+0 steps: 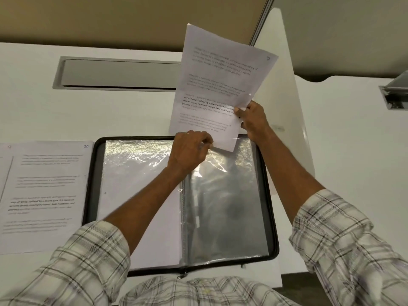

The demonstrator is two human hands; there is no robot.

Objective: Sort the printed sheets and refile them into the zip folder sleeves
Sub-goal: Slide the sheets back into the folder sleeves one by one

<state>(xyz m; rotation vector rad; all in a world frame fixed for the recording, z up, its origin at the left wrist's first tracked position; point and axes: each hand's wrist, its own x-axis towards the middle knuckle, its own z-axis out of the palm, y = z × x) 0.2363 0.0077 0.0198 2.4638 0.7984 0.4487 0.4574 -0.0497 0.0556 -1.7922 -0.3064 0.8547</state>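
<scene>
1. The surface (136,115) carries everything, giving flat room to spread the work out.
2. The zip folder (270,195) lies open and flat near the person, so both sides of sleeves are within reach.
3. Loose sheets (44,195) lie just left of the folder, the top one marked 10, likely queued by number.
4. The held sheet (218,80) stands tilted over the folder's far edge. Its lower corner is at the mouth of the right-side sleeve (225,206), apparently aimed to slide in.
5. The right grip (252,119) pinches the sheet's right edge, thumb in front, steering it.
6. The left grip (191,149) pinches the sleeve's top lip, probably to hold the mouth open.
</scene>
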